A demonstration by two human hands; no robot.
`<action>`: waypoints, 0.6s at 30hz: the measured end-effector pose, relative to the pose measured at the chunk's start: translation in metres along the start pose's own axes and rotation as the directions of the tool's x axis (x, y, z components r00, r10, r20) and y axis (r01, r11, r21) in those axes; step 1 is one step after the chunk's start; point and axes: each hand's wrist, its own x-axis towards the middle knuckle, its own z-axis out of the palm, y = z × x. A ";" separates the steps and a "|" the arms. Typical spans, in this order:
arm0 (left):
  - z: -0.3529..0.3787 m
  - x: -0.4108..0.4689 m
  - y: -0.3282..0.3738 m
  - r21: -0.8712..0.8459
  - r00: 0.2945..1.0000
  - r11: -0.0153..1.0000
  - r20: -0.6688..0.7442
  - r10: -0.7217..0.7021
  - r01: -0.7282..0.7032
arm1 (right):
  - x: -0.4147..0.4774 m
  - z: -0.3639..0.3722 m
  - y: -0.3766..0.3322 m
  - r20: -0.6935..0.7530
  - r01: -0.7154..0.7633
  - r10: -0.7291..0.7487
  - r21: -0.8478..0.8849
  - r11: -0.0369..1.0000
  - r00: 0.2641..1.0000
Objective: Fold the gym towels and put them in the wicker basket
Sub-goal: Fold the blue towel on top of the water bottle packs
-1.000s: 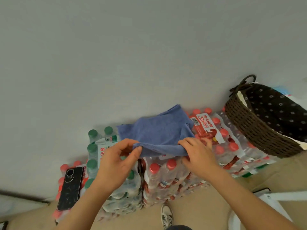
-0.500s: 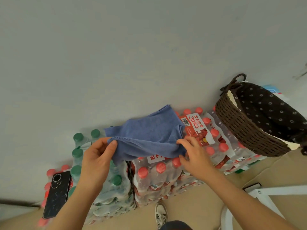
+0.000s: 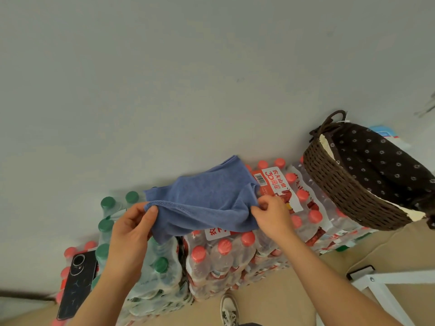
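Observation:
A blue gym towel (image 3: 207, 198) lies on shrink-wrapped packs of water bottles against the wall. My left hand (image 3: 131, 234) pinches the towel's near left corner between thumb and fingers and lifts the hem. My right hand (image 3: 270, 215) pinches the near right corner, fingers curled on the cloth. The stitched hem stretches between both hands. The brown wicker basket (image 3: 341, 191) with a dark dotted lining stands to the right on the bottle packs, tilted, apart from both hands.
Red-capped bottle packs (image 3: 235, 260) and green-capped bottle packs (image 3: 155, 271) form the work surface. A black phone (image 3: 77, 283) lies on the left packs. A white metal frame (image 3: 386, 288) stands at the lower right. My shoe (image 3: 229, 311) shows on the tan floor.
Both hands have drawn apart along the near hem, pulling it taut. The left hand has lifted its corner higher.

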 end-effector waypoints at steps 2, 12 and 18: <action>-0.001 0.003 0.001 -0.016 1.000 1.000 0.003 0.005 -0.005 | 0.007 -0.015 -0.005 0.010 -0.060 0.059 0.212 0.976 0.998; 0.025 -0.017 -0.016 0.093 0.917 0.996 0.395 -0.052 0.016 | 0.036 -0.110 0.027 -0.148 -0.027 0.056 0.194 0.981 0.987; 0.027 -0.058 -0.047 0.228 0.787 0.963 0.563 -0.253 0.146 | -0.028 -0.110 0.084 0.068 -0.269 0.261 0.221 0.937 0.963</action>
